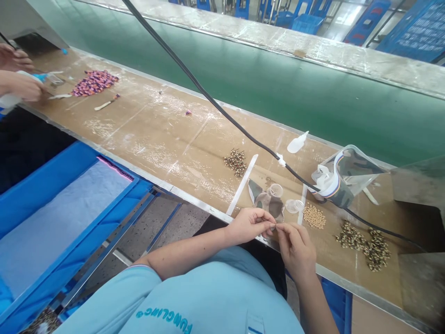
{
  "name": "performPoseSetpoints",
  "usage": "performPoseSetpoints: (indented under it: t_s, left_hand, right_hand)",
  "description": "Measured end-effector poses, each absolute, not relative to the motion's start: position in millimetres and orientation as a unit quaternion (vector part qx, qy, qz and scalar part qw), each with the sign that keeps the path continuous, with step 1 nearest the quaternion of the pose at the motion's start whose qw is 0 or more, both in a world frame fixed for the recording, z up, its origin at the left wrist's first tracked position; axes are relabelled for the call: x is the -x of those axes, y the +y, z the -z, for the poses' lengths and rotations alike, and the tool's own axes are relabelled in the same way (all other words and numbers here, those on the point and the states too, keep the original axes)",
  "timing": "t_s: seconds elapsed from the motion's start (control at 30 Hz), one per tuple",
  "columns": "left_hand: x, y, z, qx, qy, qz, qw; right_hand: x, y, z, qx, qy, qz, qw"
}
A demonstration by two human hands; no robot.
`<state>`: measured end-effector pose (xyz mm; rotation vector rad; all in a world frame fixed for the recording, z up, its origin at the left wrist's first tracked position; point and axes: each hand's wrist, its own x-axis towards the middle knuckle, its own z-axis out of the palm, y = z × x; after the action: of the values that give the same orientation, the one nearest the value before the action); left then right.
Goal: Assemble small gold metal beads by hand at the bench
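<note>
My left hand (251, 226) and my right hand (296, 246) meet at the table's front edge, thumbs and fingers pinched together. Whatever lies between the fingertips is too small to make out. Just behind them is a camouflage cloth piece (267, 203) with a small clear plastic cup (275, 190) on it. A second clear cup (294, 206) lies beside the cloth. Right of it is a pile of small tan beads (314, 216). Farther right are heaps of small dark-and-gold parts (377, 248), and a smaller pile of similar parts (235, 162) sits left of a white tape strip.
A black cable (194, 83) hangs across the view. A clear bag (358, 176) stands at the right. Farther left lie a pink-and-purple pile (95, 82) and a small brush-like tool (107, 102), near another person's hands (22, 83). A blue tray (69, 204) stands below the table.
</note>
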<state>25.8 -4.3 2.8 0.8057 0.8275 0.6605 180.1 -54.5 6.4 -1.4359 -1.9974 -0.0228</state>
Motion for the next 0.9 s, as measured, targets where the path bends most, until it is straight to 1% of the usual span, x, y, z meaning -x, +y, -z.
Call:
performPoseSetpoints:
  t_s: [0.13, 0.5, 0.67, 0.9]
  left_hand:
    - [-25.2, -4.8, -3.6, -0.378, 0.386, -0.307, 0.783]
    - [-26.5, -5.2, -3.5, -0.382, 0.392, -0.305, 0.780]
    - [-26.2, -4.3, -4.4, -0.382, 0.397, -0.302, 0.779]
    - [-27.2, -5.0, 0.5, -0.359, 0.391, -0.300, 0.793]
  right_hand:
    - [-179.4, -55.5, -6.6, 0.550, -0.761, 0.009, 0.344]
    - [-178.0, -58.4, -3.7, 0.559, -0.759, 0.019, 0.332]
    - [-176.8, -58.5, -3.8, 0.576, -0.750, -0.009, 0.325]
    - [-171.3, -56.0, -3.7, 0.598, -0.715, -0.063, 0.356]
